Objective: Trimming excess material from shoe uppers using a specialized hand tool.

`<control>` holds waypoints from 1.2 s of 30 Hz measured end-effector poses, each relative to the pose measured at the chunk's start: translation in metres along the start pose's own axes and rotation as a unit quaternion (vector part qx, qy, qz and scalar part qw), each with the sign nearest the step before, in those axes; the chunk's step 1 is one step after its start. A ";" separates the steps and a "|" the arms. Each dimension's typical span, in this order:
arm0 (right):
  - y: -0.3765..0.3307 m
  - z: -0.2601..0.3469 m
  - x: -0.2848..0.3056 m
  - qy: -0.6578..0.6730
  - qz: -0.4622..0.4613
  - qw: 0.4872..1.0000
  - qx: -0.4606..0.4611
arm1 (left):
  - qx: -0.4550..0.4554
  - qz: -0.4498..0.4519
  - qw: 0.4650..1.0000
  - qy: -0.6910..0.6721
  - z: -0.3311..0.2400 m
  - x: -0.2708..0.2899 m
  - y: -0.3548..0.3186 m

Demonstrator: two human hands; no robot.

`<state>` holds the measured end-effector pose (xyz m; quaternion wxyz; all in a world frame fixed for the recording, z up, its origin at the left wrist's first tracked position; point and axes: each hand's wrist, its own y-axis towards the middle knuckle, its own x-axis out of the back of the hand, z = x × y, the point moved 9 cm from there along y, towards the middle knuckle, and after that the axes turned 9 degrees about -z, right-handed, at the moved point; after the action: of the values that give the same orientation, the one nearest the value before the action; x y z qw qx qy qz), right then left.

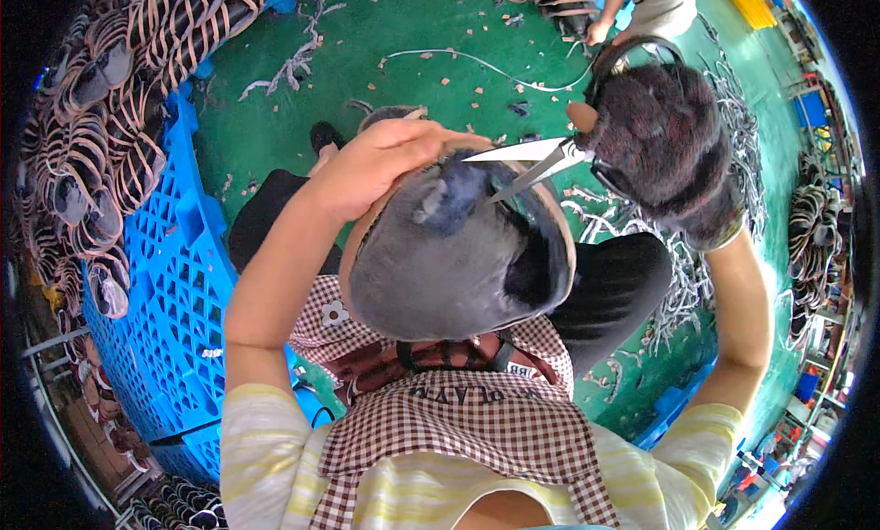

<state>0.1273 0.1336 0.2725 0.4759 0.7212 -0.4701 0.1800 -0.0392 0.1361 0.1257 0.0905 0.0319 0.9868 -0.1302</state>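
Right hand in dark fuzzy covering, curled round silver-bladed scissors, blades parted at far rim of rounded grey fabric piece; left hand bare, gripping same rim.

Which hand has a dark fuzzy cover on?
The right hand, the one holding the open scissors. The left hand, on the grey piece, is bare.

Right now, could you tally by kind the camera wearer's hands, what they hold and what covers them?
Hands, left hand and right hand: 2
Open pair of scissors: 1
Grey piece with a tan rim: 1
Dark fuzzy covering, on the right hand: 1
Total: 5
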 end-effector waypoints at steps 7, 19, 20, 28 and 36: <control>0.040 0.015 0.006 0.087 -0.014 0.991 0.099 | 0.018 0.209 0.967 0.146 -0.003 -0.068 0.005; -0.014 -0.007 -0.004 0.241 0.158 0.927 -0.238 | -0.015 0.194 0.973 0.121 -0.023 -0.046 0.003; -0.050 -0.022 -0.018 0.328 0.172 0.815 -0.447 | -0.024 0.201 0.971 0.126 -0.026 -0.046 0.006; -0.127 -0.002 -0.081 0.424 -0.167 0.595 -0.662 | -0.285 -0.164 0.889 0.317 -0.052 0.001 0.079; -0.142 -0.025 -0.204 0.447 -0.220 0.537 -0.680 | -0.007 0.076 0.997 -0.015 0.017 -0.015 0.099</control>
<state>0.1522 0.2740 0.0665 0.9962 0.0864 -0.0035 -0.0053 -0.0135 0.2267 0.0878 0.1147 0.1040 0.9810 -0.1171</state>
